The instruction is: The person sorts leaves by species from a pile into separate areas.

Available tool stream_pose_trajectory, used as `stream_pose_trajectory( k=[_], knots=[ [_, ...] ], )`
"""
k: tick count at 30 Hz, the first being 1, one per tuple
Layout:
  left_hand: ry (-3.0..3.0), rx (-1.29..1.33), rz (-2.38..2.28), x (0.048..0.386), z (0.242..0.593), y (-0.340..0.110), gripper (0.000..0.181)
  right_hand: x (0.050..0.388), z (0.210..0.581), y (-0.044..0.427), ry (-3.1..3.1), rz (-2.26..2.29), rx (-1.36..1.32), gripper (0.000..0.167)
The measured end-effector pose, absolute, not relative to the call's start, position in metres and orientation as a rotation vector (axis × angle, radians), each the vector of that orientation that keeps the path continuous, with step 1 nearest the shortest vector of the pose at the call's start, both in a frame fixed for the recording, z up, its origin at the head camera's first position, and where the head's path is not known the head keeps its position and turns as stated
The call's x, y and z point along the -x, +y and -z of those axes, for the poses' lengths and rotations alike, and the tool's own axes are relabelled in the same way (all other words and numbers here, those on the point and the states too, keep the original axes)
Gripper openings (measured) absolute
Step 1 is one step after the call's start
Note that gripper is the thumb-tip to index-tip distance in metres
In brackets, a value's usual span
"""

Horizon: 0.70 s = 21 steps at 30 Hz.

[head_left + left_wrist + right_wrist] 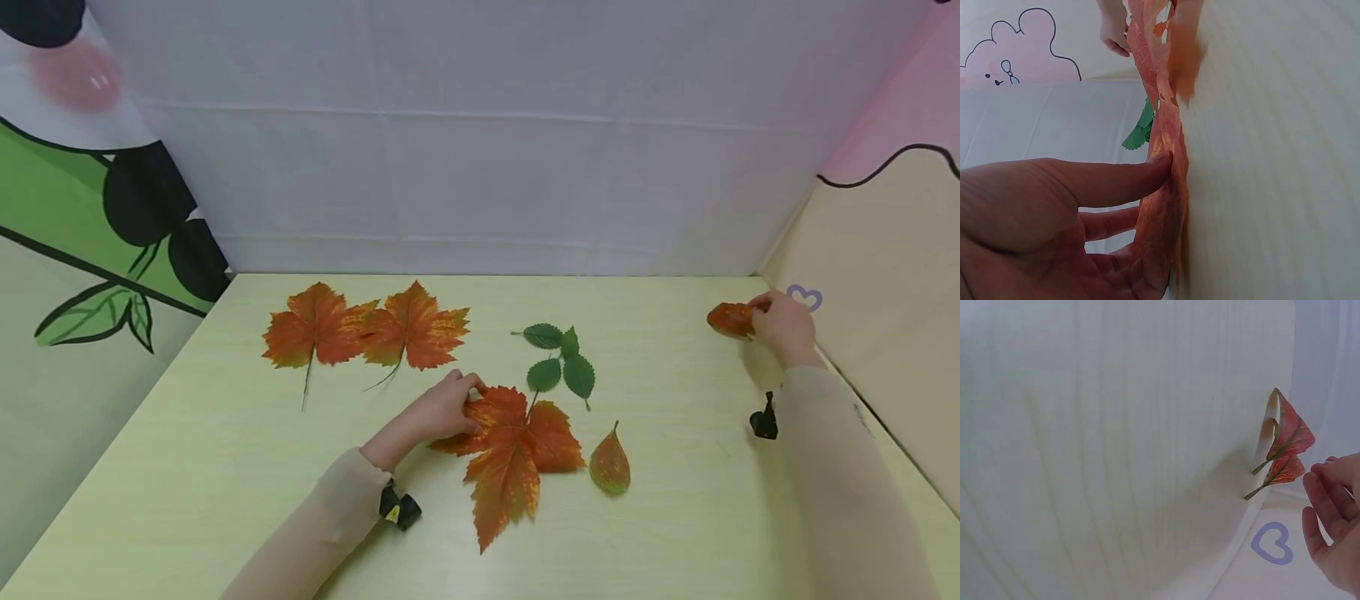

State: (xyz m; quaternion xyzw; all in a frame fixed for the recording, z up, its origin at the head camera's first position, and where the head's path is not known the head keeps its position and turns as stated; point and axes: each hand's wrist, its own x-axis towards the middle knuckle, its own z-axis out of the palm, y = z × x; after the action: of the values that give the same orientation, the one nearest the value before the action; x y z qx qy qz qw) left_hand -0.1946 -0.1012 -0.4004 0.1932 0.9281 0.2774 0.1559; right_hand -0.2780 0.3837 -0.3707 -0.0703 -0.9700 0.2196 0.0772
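My left hand (442,412) pinches one lobe of a large orange maple leaf (506,475), thumb over its surface in the left wrist view. The leaf stays low over the tabletop, its short stem toward several green leaflets (543,374). At the far right, my right hand (786,327) has its fingertips at the edge of small red-orange leaves (729,319) and seems to pinch them. In the right wrist view two such leaves (1291,437) overlap, with curled tips and short stems. A single teardrop-shaped orange leaf (611,462) lies right of the large maple leaf.
Two more maple leaves (315,325) lie side by side at the back left, edges overlapping. The pale yellow table (187,467) meets a white cloth backdrop (487,183) behind, with printed panels on either side. A purple heart (805,297) marks the right panel.
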Motion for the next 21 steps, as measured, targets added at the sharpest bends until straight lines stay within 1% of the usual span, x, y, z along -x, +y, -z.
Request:
stream_pose_trajectory(
  k=[8,16,21],
  knots=[
    [2.658,-0.553,-0.796,0.194,0.401,-0.101,0.043,0.27,0.357,0.376,-2.948,-0.532,-0.015,0.026],
    [2.67,-0.565,-0.782,0.194,0.402,-0.101,0.044,0.253,0.365,0.35,-2.816,-0.393,-0.391,0.014],
    [2.676,-0.571,-0.782,0.194,0.401,-0.101,0.045,0.237,0.367,0.325,-2.787,-0.407,-0.573,0.015]
  ],
)
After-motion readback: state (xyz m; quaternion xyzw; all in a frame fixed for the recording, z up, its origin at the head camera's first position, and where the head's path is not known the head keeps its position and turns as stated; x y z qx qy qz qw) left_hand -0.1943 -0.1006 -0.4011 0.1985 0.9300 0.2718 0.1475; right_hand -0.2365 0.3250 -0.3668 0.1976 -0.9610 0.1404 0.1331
